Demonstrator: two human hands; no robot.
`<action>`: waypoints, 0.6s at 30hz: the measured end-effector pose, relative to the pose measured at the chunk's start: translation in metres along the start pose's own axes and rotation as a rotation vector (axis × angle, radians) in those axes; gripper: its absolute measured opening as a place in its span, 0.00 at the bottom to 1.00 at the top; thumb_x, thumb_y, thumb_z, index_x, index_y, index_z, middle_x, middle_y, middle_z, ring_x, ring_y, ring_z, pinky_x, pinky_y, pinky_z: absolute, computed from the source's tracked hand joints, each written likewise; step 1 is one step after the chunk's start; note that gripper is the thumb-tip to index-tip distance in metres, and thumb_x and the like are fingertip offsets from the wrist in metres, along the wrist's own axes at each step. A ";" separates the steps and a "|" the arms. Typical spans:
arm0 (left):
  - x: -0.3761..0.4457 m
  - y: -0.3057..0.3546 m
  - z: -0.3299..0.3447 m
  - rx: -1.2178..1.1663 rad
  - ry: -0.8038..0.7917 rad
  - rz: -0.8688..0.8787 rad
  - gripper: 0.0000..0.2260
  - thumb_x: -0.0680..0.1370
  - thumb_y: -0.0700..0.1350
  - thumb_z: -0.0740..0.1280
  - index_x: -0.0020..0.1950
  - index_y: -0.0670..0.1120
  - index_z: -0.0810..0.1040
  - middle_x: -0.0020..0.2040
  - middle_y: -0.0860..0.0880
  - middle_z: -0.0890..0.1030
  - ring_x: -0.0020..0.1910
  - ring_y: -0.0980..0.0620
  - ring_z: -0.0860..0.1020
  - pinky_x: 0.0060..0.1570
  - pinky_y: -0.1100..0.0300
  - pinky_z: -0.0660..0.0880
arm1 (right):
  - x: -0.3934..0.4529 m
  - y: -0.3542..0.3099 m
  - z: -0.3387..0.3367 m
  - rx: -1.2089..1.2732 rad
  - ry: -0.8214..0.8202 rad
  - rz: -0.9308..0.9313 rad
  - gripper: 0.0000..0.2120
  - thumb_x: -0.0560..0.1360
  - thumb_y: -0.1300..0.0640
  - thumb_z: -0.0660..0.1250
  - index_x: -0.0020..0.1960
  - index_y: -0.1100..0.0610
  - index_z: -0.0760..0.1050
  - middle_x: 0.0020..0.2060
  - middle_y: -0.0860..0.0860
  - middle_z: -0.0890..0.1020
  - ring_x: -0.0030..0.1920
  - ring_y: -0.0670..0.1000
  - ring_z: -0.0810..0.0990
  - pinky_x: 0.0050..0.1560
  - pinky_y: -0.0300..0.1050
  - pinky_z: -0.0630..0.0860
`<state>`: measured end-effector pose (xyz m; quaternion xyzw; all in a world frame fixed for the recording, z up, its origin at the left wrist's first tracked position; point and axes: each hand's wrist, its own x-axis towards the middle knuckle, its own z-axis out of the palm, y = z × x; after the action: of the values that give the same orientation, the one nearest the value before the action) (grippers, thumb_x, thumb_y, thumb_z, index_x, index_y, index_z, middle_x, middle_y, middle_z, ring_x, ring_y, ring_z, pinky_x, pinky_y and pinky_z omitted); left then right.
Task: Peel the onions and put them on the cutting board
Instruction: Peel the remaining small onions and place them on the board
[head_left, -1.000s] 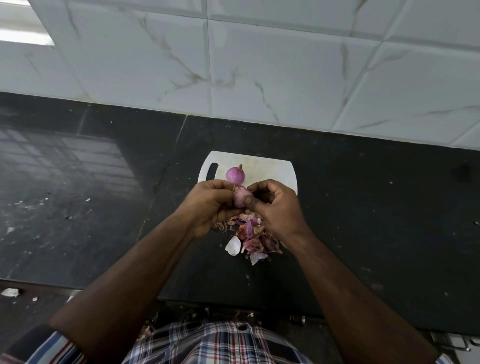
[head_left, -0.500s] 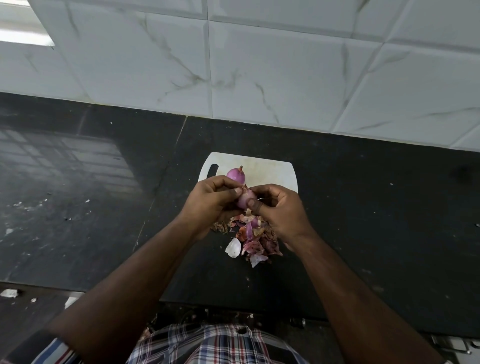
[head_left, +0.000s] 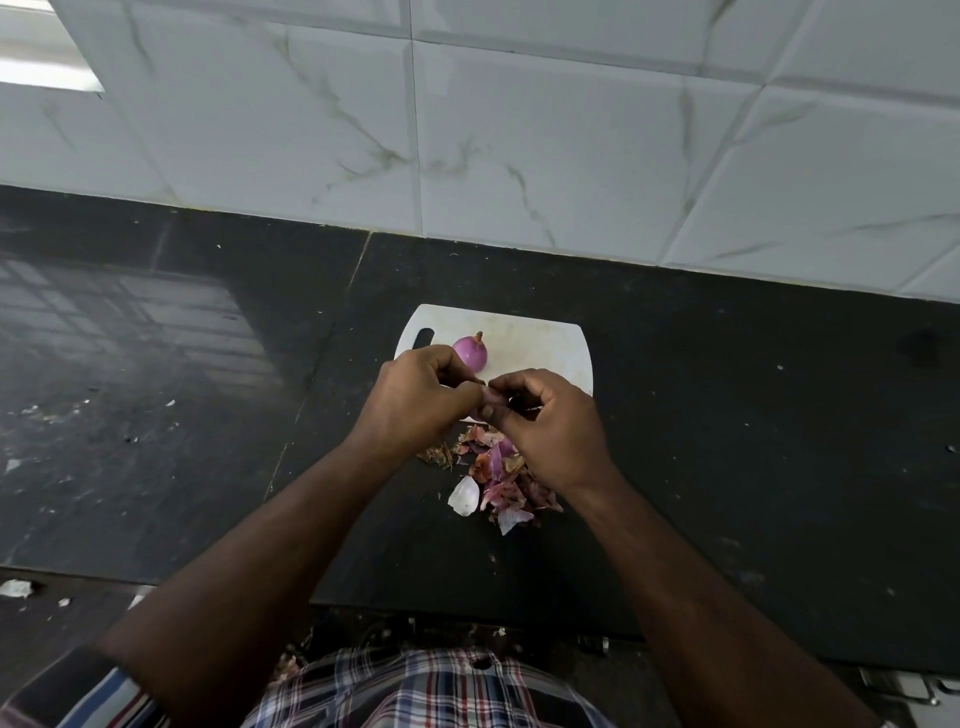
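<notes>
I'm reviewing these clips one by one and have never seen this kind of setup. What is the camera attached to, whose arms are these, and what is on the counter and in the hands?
There is no machine here. A person wears a wide-angle camera on the head, so the single view looks forward and down along their own bare arms. The left hand and right hand meet over a dark counter and together pinch a small onion, mostly hidden by the fingers, apparently peeling it. Behind them lies a white cutting board with one peeled purple onion resting on it. In front of the board, on the counter, is a pile of onion skins. A tiled wall stands at the back.
</notes>
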<state>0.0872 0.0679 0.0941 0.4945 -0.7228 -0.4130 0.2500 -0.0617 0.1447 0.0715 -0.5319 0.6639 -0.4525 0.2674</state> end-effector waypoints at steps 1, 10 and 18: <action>0.001 0.000 -0.001 0.026 0.007 0.011 0.04 0.73 0.41 0.72 0.39 0.48 0.82 0.35 0.53 0.84 0.37 0.55 0.83 0.32 0.66 0.76 | 0.000 -0.001 0.000 -0.006 -0.002 -0.006 0.08 0.74 0.52 0.75 0.53 0.52 0.83 0.44 0.44 0.84 0.46 0.44 0.82 0.48 0.43 0.82; 0.005 -0.009 -0.007 -0.160 -0.088 0.022 0.05 0.78 0.38 0.68 0.48 0.46 0.83 0.43 0.49 0.86 0.42 0.52 0.86 0.48 0.51 0.84 | 0.003 0.001 -0.008 0.065 -0.003 0.054 0.10 0.75 0.53 0.75 0.56 0.52 0.81 0.47 0.44 0.84 0.48 0.37 0.81 0.43 0.27 0.76; 0.003 -0.004 -0.007 0.030 -0.038 0.094 0.01 0.73 0.44 0.73 0.44 0.50 0.83 0.40 0.56 0.85 0.42 0.61 0.83 0.44 0.58 0.82 | 0.004 -0.002 -0.005 0.005 -0.023 0.020 0.10 0.76 0.56 0.74 0.57 0.53 0.82 0.48 0.43 0.83 0.49 0.40 0.81 0.49 0.34 0.78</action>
<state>0.0931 0.0622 0.0945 0.4559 -0.7558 -0.3994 0.2478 -0.0660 0.1428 0.0762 -0.5296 0.6649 -0.4453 0.2811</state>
